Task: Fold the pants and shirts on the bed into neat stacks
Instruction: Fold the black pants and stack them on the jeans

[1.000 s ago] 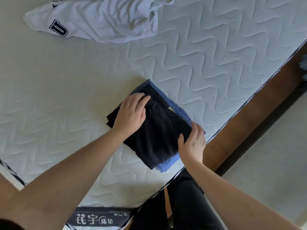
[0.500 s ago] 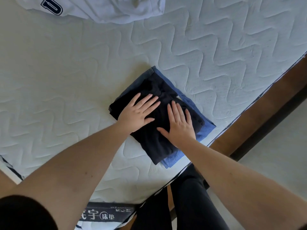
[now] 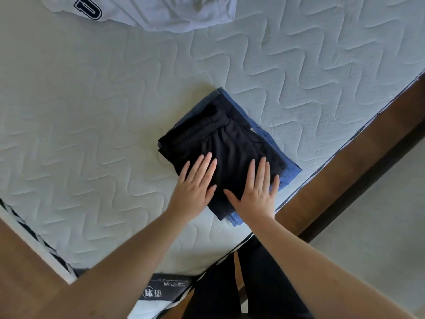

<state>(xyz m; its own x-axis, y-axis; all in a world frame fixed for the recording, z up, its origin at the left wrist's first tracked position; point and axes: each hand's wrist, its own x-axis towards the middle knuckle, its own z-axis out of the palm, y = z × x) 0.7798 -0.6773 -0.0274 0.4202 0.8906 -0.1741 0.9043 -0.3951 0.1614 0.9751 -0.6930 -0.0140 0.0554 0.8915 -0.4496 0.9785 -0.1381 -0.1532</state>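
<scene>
Wide bare quilted mattress (image 3: 96, 116) lies open to the left of and beyond the folded black pants (image 3: 230, 148), which sit on a folded blue garment (image 3: 288, 170) near the bed's right edge. Both hands, the left hand (image 3: 195, 187) and right hand (image 3: 256, 189), lie flat on the stack's near part. The crumpled white shirt (image 3: 161, 12) blocks the far top strip, well apart from the stack. To the right, the wooden bed frame (image 3: 345, 180) borders the mattress edge
</scene>
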